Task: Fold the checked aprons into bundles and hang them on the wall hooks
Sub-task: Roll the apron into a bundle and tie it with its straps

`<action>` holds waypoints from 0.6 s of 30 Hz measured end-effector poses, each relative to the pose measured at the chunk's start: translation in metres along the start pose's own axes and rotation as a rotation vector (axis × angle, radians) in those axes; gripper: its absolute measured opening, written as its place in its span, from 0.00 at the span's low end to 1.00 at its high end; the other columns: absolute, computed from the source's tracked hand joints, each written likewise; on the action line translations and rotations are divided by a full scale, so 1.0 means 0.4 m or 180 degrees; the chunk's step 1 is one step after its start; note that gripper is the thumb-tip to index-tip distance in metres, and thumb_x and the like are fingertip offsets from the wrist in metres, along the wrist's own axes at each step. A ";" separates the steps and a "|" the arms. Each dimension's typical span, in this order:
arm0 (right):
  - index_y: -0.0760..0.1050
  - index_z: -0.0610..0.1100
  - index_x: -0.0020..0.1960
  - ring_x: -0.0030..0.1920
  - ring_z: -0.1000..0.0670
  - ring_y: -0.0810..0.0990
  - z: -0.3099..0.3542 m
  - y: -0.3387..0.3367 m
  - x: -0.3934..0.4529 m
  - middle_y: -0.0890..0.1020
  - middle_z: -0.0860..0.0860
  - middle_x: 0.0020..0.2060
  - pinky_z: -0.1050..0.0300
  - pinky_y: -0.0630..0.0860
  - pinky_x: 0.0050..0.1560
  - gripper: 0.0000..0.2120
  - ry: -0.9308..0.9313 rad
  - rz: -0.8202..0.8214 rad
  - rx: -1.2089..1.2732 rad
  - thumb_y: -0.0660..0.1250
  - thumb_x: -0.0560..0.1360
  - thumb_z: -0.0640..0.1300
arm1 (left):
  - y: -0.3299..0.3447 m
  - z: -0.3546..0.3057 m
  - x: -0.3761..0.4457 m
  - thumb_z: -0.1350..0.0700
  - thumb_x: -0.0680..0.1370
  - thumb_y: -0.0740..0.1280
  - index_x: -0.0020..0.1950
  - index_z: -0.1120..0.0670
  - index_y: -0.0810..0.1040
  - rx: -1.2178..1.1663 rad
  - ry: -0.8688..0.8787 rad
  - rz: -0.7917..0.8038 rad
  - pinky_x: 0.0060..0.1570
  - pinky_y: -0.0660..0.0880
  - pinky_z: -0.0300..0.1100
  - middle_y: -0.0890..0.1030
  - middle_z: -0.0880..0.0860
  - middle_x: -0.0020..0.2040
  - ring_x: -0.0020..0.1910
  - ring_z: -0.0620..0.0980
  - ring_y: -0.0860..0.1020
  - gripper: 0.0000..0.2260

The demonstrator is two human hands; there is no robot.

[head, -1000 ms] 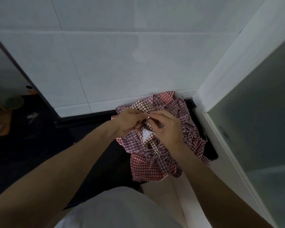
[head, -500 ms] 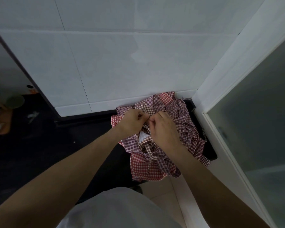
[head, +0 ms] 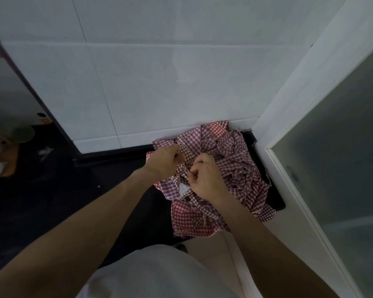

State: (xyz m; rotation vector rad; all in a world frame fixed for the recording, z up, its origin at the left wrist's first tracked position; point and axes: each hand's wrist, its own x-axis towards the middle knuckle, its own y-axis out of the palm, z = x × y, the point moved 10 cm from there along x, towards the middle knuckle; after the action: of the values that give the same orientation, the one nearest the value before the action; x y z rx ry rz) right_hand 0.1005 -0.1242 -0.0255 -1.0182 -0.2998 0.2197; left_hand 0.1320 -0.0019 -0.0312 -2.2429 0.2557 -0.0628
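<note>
Heap of red-and-white checked cotton aprons [head: 235, 168] on black worktop [head: 276, 201]; left hand [head: 165, 160] and right hand [head: 205, 179] both clenched on fabric, bundling underway; next likely tightening, hanging

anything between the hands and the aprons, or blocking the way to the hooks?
Nothing stands between them: the left hand and right hand both already grip the checked aprons, heaped on a dark surface at the foot of the tiled wall. No hooks are in view, so that path cannot be judged.
</note>
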 end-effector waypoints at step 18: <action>0.74 0.43 0.36 0.49 0.53 0.70 0.079 -0.033 0.010 0.71 0.50 0.45 0.59 0.75 0.46 0.09 -0.0445 0.0256 0.0286 0.71 0.72 0.36 | -0.078 -0.036 0.010 0.66 0.78 0.66 0.44 0.60 0.77 -0.0132 0.0211 -0.0595 0.36 0.74 0.35 0.82 0.49 0.41 0.37 0.47 0.78 0.04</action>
State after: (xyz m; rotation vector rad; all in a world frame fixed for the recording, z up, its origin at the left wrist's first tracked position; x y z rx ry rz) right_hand 0.0939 -0.1042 0.0020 -0.9284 -0.3730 0.3749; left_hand 0.1391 0.0054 0.0019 -2.3032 0.0827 -0.2340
